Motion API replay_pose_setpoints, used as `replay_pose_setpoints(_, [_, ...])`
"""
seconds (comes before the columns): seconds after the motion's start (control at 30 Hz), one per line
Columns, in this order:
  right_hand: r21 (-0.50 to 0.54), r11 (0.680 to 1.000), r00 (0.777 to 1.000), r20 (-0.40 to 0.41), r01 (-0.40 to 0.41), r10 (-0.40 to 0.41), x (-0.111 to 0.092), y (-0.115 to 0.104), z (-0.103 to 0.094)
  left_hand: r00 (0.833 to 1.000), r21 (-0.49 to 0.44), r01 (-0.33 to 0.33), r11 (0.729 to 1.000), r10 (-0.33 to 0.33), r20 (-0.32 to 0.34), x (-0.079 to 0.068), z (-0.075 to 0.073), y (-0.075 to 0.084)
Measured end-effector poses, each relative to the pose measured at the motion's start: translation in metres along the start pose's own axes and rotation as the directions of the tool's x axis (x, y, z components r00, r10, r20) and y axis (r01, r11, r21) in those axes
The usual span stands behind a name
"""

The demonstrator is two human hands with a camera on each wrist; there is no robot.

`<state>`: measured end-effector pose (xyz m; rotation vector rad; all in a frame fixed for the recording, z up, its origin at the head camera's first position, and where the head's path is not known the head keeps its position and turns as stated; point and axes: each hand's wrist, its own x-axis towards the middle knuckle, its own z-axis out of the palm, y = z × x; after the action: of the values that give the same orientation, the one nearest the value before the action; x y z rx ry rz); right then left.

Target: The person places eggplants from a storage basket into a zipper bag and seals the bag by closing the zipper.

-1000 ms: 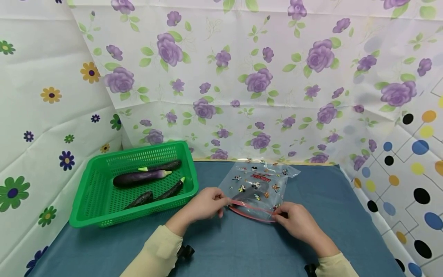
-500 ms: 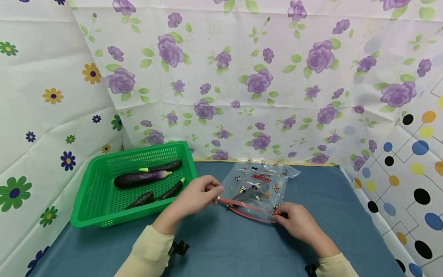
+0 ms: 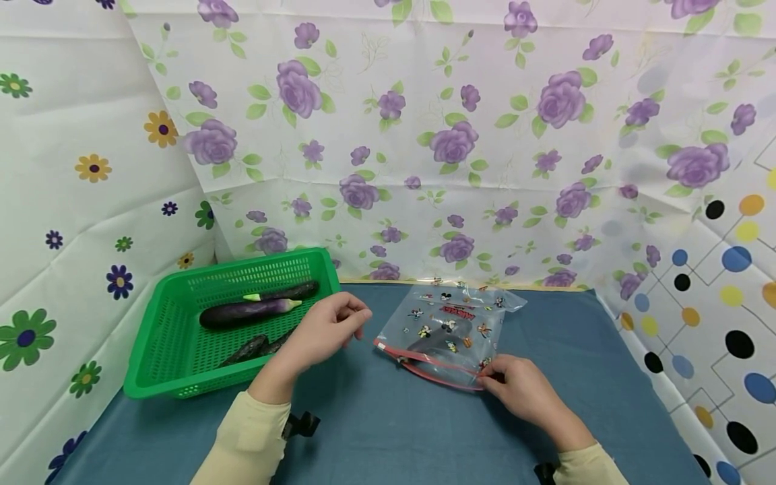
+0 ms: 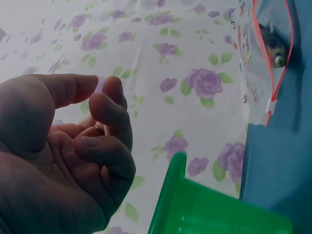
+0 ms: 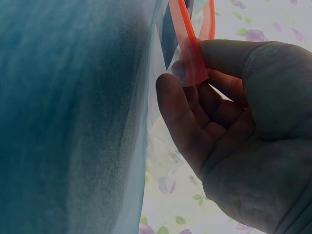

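A clear zip bag (image 3: pixel 451 316) with cartoon prints and a red zip edge lies on the blue cloth. Its mouth gapes, and a dark, long vegetable (image 4: pixel 273 46) shows inside. My right hand (image 3: pixel 521 387) pinches the right corner of the red edge between thumb and fingers. To the bag's left, my left hand (image 3: pixel 321 330) hovers by the right rim of a green basket (image 3: pixel 182 385), fingers loosely curled around nothing. In the basket lie a purple eggplant (image 3: pixel 242 314) and several slimmer dark vegetables (image 3: pixel 291 292); the hand partly covers one.
Blue cloth (image 3: pixel 388 438) covers the table. A white zip slider (image 4: pixel 271 106) sits at the bag's left end. Behind stands a flowered sheet (image 3: pixel 388 148), with patterned sheets on the left and right sides.
My left hand has let go of the bag's left corner and moved left to the basket's edge. The right hand has kept its pinch on the right corner.
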<state>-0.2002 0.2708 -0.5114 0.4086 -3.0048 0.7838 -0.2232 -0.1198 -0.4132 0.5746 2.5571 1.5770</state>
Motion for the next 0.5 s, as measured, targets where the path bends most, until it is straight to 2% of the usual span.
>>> replay_pose_setpoints(0.23, [-0.002, 1.0, 1.0, 0.002, -0.009, 0.009, 0.0, 0.0, 0.001, 0.999, -0.011, 0.011, 1.0, -0.011, -0.034, 0.0, -0.012, -0.006])
replay_pose_setpoints(0.5, [-0.004, 1.0, 1.0, 0.0, 0.0, 0.0, 0.001, 0.0, 0.001, 0.995, 0.012, 0.058, 0.998, -0.056, -0.081, 0.0, -0.027, -0.011])
